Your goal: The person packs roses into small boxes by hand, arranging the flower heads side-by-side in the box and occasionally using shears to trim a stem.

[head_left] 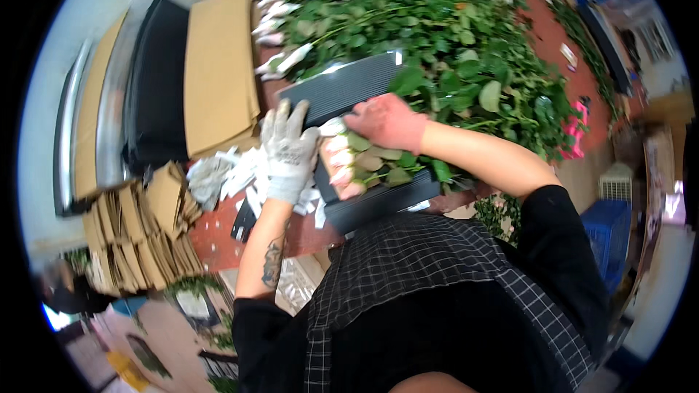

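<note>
My left hand, in a whitish work glove, lies with its fingers spread at the left end of a black ribbed sheet. My right hand, in a pink-red glove, is curled closed over leafy stems at the sheet's near edge; what its fingers grip is hidden. Between the two hands sits a pale rose head, close to my left thumb. Below it, a row of pale pink roses rests on brown card, leaves toward the right. A black folded strip runs along the side nearest my body.
A large heap of leafy rose stems covers the far right of the red table, its wrapped white heads along the left. Brown cardboard sheets lean at the left. Folded cardboard pieces and white paper strips lie nearer. A blue crate stands right.
</note>
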Tool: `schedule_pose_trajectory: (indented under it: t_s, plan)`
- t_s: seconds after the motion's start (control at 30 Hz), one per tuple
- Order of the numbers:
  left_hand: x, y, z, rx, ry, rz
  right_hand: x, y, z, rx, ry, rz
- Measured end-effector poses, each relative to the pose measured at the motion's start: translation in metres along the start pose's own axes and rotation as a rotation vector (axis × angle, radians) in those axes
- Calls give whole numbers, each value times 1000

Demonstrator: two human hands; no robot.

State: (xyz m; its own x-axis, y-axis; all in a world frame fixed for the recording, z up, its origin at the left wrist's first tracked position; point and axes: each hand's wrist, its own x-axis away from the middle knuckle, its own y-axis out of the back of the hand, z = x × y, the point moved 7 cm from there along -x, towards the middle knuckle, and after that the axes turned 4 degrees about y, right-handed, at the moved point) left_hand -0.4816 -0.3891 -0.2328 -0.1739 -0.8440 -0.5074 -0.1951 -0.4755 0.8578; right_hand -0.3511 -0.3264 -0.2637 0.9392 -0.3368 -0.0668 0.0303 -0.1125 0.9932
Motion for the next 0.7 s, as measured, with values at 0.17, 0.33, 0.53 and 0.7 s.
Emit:
schedule_pose_trajectory:
  t_s: [0.17, 0.33, 0.53, 0.7]
  plan:
    - [14, -15, 15, -45, -84, -66, -13, -37, 15, 51, 155, -115]
    - [13, -5, 8, -34, -139, -16, 0, -26, 14, 86, 237, -289]
    - [26, 27, 17, -40, -51, 26, -10, 5, 9, -49, -64, -20]
    - [57, 34, 40, -131, 135, 37, -15, -2, 12, -53, -44, 8]
